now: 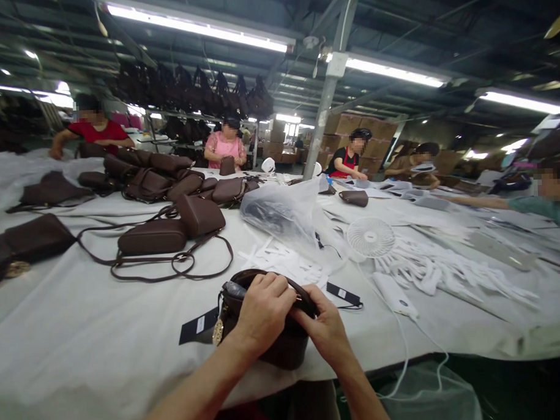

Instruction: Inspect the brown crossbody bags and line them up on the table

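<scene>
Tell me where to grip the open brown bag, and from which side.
Grip the brown bag by its rim, probably best from the right, where the right hand is: the bag's mouth faces up, exposing that edge, while the left hand covers the opening's middle.

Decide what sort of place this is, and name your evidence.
Probably a bag factory: brown bags heaped on a large table, dark bags hanging behind, and stacked cardboard boxes.

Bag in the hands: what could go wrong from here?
1. The gold charm at the left side of the bag might scuff it.
2. The black tag beside that charm might get creased under the bag.
3. The white cord runs over the table edge, so the right hand might snag it.
</scene>
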Tool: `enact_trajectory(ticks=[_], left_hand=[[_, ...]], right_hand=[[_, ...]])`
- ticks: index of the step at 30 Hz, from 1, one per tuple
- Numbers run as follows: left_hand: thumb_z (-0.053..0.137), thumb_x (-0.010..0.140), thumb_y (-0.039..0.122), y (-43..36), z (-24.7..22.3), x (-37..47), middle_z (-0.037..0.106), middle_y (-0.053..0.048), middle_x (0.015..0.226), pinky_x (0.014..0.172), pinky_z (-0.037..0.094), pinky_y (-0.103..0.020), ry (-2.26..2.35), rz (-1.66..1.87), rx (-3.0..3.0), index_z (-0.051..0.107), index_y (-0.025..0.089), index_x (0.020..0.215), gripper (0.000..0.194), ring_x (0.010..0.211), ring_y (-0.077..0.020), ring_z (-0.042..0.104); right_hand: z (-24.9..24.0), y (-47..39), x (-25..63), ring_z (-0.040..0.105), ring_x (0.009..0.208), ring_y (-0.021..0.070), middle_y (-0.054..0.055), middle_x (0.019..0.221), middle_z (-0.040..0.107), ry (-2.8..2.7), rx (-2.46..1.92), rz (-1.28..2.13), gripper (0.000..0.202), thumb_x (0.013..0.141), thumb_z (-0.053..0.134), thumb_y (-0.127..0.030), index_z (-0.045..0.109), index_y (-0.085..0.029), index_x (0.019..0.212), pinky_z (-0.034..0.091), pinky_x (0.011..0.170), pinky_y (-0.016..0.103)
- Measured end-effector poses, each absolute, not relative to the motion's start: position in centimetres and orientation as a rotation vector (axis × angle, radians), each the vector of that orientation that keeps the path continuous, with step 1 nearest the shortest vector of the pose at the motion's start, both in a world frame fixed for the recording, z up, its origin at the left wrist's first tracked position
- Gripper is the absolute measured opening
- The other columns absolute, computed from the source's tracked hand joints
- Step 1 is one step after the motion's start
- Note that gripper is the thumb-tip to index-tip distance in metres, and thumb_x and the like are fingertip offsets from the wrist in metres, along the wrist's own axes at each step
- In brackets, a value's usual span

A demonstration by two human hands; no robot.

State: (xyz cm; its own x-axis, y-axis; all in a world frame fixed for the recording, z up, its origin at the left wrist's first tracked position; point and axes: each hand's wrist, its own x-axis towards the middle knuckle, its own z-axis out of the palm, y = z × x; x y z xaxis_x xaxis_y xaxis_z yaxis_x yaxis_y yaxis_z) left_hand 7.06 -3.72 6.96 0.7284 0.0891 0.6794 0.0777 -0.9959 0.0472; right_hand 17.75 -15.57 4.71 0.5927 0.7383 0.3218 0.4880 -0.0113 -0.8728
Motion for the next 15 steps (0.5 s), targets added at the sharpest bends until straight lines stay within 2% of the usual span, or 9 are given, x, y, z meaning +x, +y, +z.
enact_trajectory(ticks=[3, 6, 15], left_hand=[[0.046, 0.094, 0.017, -3.7, 6.7, 7.2, 0.057, -0.004, 0.080, 0.070, 0.037, -0.036, 0.140, 1.199, 2.954, 0.057, 0.018, 0.081, 0.017, 0.076, -0.0212, 0.048], [0.048, 0.092, 0.016, -3.5, 6.9, 7.1, 0.055, -0.003, 0.076, 0.068, 0.035, -0.036, 0.228, 1.242, 2.987, 0.054, 0.019, 0.076, 0.017, 0.073, -0.0218, 0.047], [0.053, 0.089, 0.018, -2.5, 8.4, 5.0, 0.056, -0.004, 0.075, 0.068, 0.035, -0.036, 0.496, 1.201, 2.837, 0.054, 0.019, 0.072, 0.017, 0.074, -0.0221, 0.049]], right_hand=[[4.4, -15.5, 17.8, 0.056, 0.079, 0.0197, 0.001, 0.082, 0.064, -0.996, -1.681, 0.273, 0.015, 0.079, 0.065, -0.029, 0.060, -0.019, 0.089, 0.045, 0.074, 0.031], [4.4, -15.3, 17.8, 0.056, 0.076, 0.0195, 0.001, 0.079, 0.064, -0.969, -1.722, 0.246, 0.015, 0.080, 0.064, -0.032, 0.060, -0.019, 0.086, 0.045, 0.073, 0.031], [6.4, -15.0, 17.8, 0.055, 0.070, 0.0176, -0.001, 0.073, 0.062, -1.088, -1.810, 0.229, 0.009, 0.077, 0.061, -0.027, 0.059, -0.020, 0.082, 0.042, 0.067, 0.027]])
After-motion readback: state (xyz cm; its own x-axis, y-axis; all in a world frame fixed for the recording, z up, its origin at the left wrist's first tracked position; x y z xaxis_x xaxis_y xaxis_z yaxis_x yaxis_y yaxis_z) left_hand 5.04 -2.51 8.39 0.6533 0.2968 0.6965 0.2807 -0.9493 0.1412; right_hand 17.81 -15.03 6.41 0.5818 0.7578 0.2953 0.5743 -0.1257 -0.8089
